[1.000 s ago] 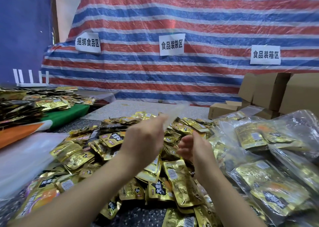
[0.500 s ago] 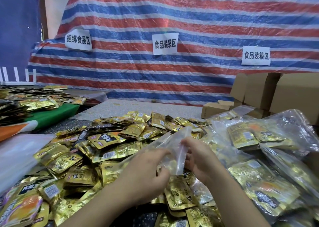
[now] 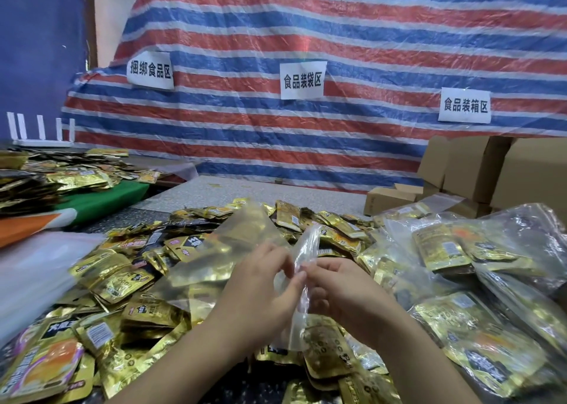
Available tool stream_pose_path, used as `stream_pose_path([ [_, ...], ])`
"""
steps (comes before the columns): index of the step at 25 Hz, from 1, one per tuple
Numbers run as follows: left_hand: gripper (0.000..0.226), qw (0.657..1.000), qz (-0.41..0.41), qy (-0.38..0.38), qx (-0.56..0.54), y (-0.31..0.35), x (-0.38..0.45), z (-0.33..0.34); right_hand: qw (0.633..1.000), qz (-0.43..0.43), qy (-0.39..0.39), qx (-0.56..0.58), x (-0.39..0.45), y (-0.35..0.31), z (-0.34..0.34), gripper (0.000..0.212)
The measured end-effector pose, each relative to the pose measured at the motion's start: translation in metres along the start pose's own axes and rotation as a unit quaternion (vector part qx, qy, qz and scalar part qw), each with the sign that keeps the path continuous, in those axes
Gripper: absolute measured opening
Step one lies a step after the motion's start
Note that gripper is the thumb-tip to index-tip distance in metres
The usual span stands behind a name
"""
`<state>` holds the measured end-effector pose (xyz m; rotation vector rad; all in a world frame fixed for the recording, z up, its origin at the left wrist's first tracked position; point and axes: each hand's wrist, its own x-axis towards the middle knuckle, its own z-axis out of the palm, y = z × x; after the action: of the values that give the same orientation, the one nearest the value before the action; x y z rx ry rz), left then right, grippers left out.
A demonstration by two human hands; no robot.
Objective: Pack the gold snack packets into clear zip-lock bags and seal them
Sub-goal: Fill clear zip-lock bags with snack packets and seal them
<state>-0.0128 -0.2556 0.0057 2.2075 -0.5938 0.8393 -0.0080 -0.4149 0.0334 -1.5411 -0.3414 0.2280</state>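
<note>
An empty clear zip-lock bag [image 3: 233, 250] hangs in front of me over a heap of loose gold snack packets [image 3: 129, 281]. My left hand [image 3: 260, 293] pinches one lip of the bag's mouth. My right hand [image 3: 343, 290] pinches the other lip, and the two lips are pulled slightly apart between my fingertips. The bag's body fans out up and to the left, with gold packets showing through it. No packet is in either hand.
Filled clear bags of gold packets [image 3: 478, 268] pile up on the right. Cardboard boxes [image 3: 491, 170] stand behind them. A second heap of gold packets [image 3: 61, 173] lies on a green surface at far left. A striped tarp with three paper signs hangs behind.
My hands came together and took hold of a clear bag, lowering it over the packet heap. Its mouth now stands between my fingertips, and the bag's body has swung up to the left.
</note>
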Motion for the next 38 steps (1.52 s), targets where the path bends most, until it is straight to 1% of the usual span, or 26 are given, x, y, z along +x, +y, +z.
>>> stream_pose_path([
  [2,0.018,1.0,0.009,-0.008,0.014,-0.001,-0.001,0.0,0.998,0.017,0.009,-0.06,-0.001,0.001,0.001,0.028],
  [3,0.018,0.999,0.015,-0.013,0.026,-0.001,-0.002,0.0,0.993,0.026,0.016,-0.111,-0.001,0.001,0.002,0.032],
  [5,0.02,0.998,0.023,-0.023,0.046,0.0,-0.003,0.0,0.976,0.042,0.032,-0.209,-0.001,0.003,0.003,0.039],
  [6,0.021,0.998,0.024,-0.027,0.047,0.0,-0.004,0.0,0.97,0.047,0.04,-0.233,-0.001,0.004,0.003,0.04],
  [9,0.021,0.999,0.015,-0.041,0.023,0.005,-0.006,-0.001,0.972,0.04,0.061,-0.224,0.002,0.007,0.002,0.041],
  [12,0.029,0.998,0.0,-0.059,0.003,0.012,-0.011,0.0,0.98,0.02,0.06,-0.188,0.002,0.009,0.002,0.043],
  [15,0.031,0.997,-0.02,-0.07,-0.004,0.015,-0.012,-0.003,0.992,-0.003,0.026,-0.122,0.0,0.006,0.0,0.036],
  [18,0.028,0.996,-0.032,-0.089,-0.007,0.013,-0.009,-0.01,0.995,-0.03,-0.013,-0.099,-0.003,0.001,-0.002,0.026],
  [20,0.026,0.994,-0.042,-0.1,-0.032,0.011,-0.008,-0.012,0.993,-0.055,-0.009,-0.104,-0.004,-0.001,-0.003,0.023],
  [22,0.024,0.993,-0.055,-0.104,-0.023,0.008,-0.007,-0.012,0.989,-0.086,0.01,-0.121,-0.003,-0.001,-0.005,0.022],
  [25,0.022,0.988,-0.07,-0.139,-0.012,0.007,-0.007,-0.013,0.981,-0.119,0.024,-0.151,-0.003,0.0,-0.004,0.02],
  [27,0.022,0.988,-0.055,-0.144,-0.014,0.007,-0.007,-0.016,0.981,-0.117,0.014,-0.153,-0.003,0.001,-0.004,0.02],
  [29,0.026,0.987,-0.051,-0.15,0.013,0.005,-0.006,-0.015,0.982,-0.105,-0.002,-0.155,-0.004,0.0,-0.006,0.02],
  [31,0.035,0.983,-0.064,-0.169,0.042,0.003,-0.006,-0.013,0.98,-0.099,-0.014,-0.17,-0.006,0.0,-0.007,0.02],
  [34,0.035,0.979,-0.086,-0.175,0.059,0.005,-0.006,-0.012,0.973,-0.107,-0.004,-0.206,-0.004,0.001,-0.006,0.02],
  [36,0.036,0.972,-0.123,-0.189,0.074,0.006,-0.007,-0.016,0.968,-0.12,0.007,-0.22,-0.003,0.003,-0.004,0.019],
  [37,0.034,0.969,-0.136,-0.195,0.065,0.007,-0.007,-0.018,0.967,-0.128,0.009,-0.219,-0.003,0.003,-0.004,0.018],
  [38,0.028,0.971,-0.139,-0.19,0.03,0.005,-0.006,-0.02,0.968,-0.136,0.011,-0.212,-0.002,0.003,-0.004,0.018],
])
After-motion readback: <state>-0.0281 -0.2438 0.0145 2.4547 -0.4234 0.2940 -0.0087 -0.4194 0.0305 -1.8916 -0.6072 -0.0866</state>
